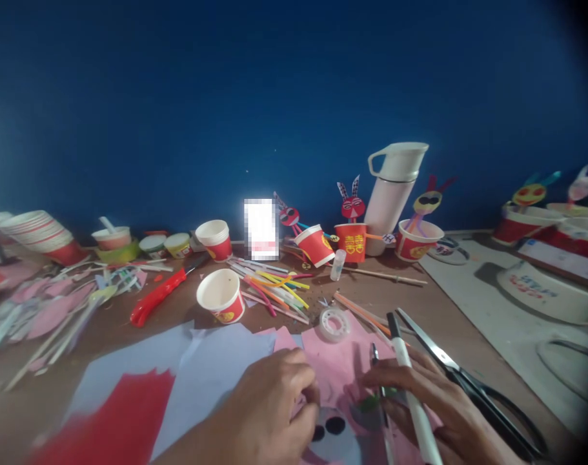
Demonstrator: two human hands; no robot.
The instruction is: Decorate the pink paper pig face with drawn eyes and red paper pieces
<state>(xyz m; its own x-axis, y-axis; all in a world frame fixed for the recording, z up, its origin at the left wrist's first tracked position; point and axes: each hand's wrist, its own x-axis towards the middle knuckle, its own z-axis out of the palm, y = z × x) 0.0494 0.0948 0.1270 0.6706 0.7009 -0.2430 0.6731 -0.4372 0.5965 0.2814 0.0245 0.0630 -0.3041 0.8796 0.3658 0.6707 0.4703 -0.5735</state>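
My left hand (269,400) is curled over pink and pale blue paper, fingers closed; what they pinch, if anything, I cannot make out. A white marker (412,394) with a black end lies in my right hand (448,413), slanting between its fingers. Under that hand's fingertips is a thin dark pen (381,403). Between both hands sits a pale paper cut-out (344,445) with black ovals, partly covered. Beyond them a roll of clear tape (335,325) rests on pink paper (317,345). Black-handled scissors (461,371) lie open just right of my right hand.
Paper cups (221,297) stand ahead, near loose coloured sticks (279,287). Rabbit-headed cup figures (354,239) and a white flask (393,194) line the blue wall. A red-handled tool (161,297) and paper scraps (56,303) are leftward. A white bowl-like container (550,290) sits rightward.
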